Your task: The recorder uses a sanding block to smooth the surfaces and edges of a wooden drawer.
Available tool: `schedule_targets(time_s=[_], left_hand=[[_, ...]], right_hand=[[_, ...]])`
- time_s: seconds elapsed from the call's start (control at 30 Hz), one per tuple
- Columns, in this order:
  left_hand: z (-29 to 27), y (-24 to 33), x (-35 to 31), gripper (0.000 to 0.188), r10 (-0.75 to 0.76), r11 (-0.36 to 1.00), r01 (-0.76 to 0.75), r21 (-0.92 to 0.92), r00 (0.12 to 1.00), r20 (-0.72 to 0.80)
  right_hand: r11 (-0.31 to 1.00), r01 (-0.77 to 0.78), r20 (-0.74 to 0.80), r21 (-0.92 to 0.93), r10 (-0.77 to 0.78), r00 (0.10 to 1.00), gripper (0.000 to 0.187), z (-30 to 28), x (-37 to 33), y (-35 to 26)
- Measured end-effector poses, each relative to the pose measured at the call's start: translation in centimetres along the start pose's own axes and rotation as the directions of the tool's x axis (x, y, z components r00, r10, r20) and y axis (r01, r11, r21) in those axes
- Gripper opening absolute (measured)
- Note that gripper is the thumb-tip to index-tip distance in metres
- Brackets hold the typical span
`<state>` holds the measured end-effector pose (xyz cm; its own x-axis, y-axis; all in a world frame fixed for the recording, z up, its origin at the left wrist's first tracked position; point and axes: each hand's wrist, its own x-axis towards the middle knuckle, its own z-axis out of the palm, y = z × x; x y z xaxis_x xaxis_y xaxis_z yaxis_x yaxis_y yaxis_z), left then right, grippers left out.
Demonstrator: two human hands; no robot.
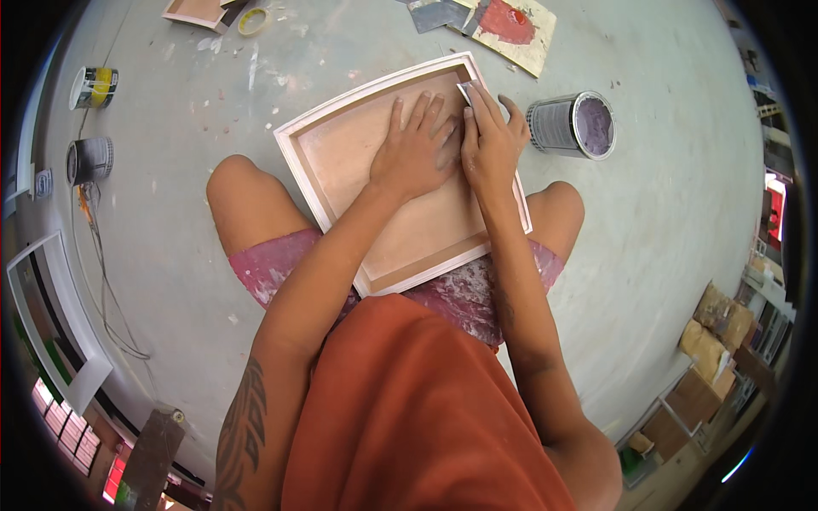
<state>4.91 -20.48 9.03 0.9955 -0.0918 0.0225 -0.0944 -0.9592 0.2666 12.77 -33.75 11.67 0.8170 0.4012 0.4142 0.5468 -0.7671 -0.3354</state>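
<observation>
A shallow wooden tray (383, 217) with a pale, stepped rim lies tilted across my lap, its inside facing up. My left hand (413, 157) rests on the tray's inner bottom, fingers spread and holding nothing. In my right hand (492, 149) is a small folded piece of grey sandpaper (469, 90), pinched between thumb and fingers. Its edge sticks out beyond the fingertips near the tray's far right inner corner. My right hand sits over the right wall, the two hands nearly touching. The sandpaper's lower part is hidden by my fingers.
Right of the tray, an open can (594, 126) holds purplish-grey paste. Beyond it lie a board with red paste (520, 34) and grey scraper blades (436, 15). A tape roll (254, 22) and another wooden piece (196, 10) are far left; two cans (94, 88) stand left.
</observation>
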Motion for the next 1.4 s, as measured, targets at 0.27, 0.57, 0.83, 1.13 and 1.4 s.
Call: schedule_targets(time_s=[0.27,0.57,0.83,1.13,1.4], left_hand=[[0.6,-0.3,-0.3,0.080,0.001,1.000,-0.001,-0.011,1.000,-0.030],[0.4,-0.2,-0.3,0.082,0.011,1.000,-0.011,-0.004,1.000,-0.028],[0.5,-0.3,-0.3,0.083,0.001,1.000,-0.002,-0.019,0.999,-0.040],[0.5,-0.3,-0.3,0.083,-0.003,0.999,0.005,0.035,0.998,-0.057],[0.4,-0.2,-0.3,0.083,-0.005,1.000,0.004,-0.011,0.999,-0.038]], right_hand=[[0.998,-0.008,0.008,0.069,0.008,1.000,0.033,0.2,-0.4,0.1],[0.998,-0.020,-0.001,0.052,0.020,1.000,0.033,0.2,-0.4,0.1],[0.999,-0.003,0.003,0.038,0.003,1.000,0.034,0.6,0.6,-0.1],[1.000,-0.010,-0.005,0.024,0.010,1.000,0.034,0.7,0.5,-0.4],[0.999,0.009,-0.022,0.044,-0.008,1.000,0.036,1.3,1.8,-0.4]])
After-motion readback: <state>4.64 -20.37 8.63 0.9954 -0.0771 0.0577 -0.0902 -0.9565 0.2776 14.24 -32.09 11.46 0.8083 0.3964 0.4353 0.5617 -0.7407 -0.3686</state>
